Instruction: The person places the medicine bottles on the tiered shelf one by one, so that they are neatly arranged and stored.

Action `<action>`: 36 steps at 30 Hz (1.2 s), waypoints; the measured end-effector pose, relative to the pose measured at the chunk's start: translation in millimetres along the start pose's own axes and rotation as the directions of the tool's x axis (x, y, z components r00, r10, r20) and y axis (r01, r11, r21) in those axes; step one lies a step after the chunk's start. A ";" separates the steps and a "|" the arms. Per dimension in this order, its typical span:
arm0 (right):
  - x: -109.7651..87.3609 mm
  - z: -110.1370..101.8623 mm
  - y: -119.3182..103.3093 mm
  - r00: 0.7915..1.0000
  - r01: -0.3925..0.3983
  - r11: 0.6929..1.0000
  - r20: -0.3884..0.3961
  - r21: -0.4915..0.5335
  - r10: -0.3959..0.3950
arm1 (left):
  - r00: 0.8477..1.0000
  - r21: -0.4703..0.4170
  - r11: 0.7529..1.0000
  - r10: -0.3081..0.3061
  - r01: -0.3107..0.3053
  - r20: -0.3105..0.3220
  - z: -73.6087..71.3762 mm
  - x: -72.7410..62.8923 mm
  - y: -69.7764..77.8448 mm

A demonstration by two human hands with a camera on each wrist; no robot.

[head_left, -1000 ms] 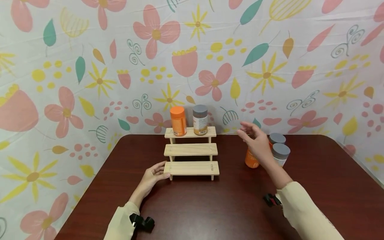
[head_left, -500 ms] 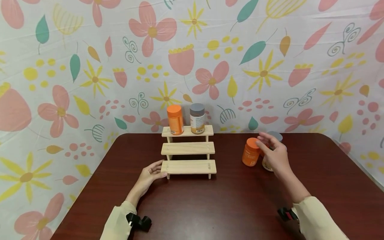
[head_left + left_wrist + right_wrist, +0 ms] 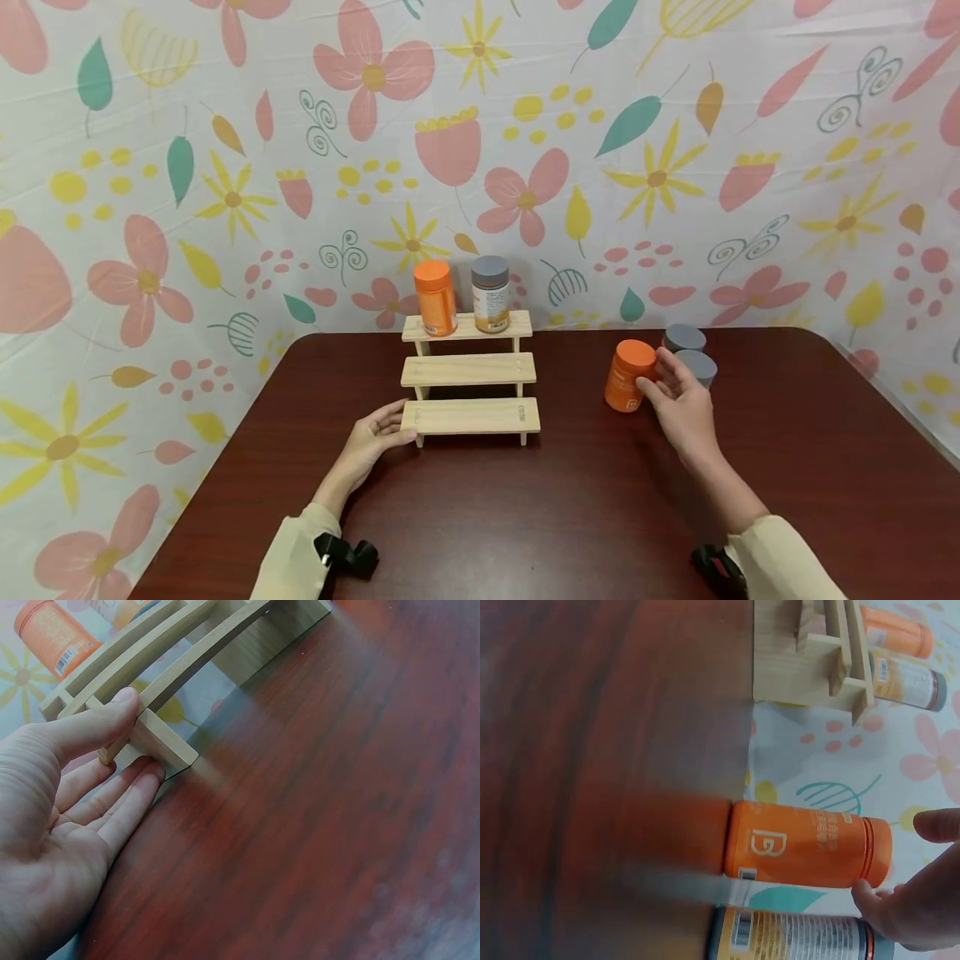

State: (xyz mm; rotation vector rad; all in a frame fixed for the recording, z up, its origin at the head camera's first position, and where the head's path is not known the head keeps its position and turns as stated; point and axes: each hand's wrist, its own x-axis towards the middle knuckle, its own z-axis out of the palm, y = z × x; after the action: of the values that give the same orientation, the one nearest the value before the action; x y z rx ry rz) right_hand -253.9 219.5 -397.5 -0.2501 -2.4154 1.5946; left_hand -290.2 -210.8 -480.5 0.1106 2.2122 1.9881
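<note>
A three-step wooden display rack stands on the table, left of centre. My left hand holds the left end of its lowest step; in the left wrist view the thumb lies on top and the fingers are beneath. On the right stands an upright orange bottle with an orange cap. Beside its upper right side is my right hand, thumb and fingers spread apart. One fingertip appears to touch the bottle just below the cap in the right wrist view. No grip shows.
Two grey-capped bottles, one in front and one behind, stand beyond my right hand. On the rack's top step are another orange bottle and a grey-capped bottle. A flowered cloth hangs behind the dark table.
My right hand has moved right from beside the rack, out past the orange bottle, then back slightly left to its cap. My left hand stays on the rack. The head view has shifted slightly.
</note>
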 end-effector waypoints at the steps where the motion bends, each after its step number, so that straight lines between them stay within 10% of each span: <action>1: 0.3 1.3 0.8 1.000 -0.001 1.000 0.004 0.001 0.001 | 1.000 -0.002 1.000 0.000 0.000 0.000 0.1 0.0 0.1; 36: 28.0 22.5 8.3 0.996 -0.032 0.999 0.081 0.041 0.028 | 1.000 -0.024 1.000 0.010 -0.010 -0.001 -0.1 0.3 0.2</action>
State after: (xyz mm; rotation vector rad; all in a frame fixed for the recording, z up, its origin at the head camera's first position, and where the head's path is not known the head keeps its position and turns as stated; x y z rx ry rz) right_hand -287.1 210.5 -410.8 -0.2192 -2.4453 1.6981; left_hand -290.5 -210.8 -480.3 0.1186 2.1915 2.0199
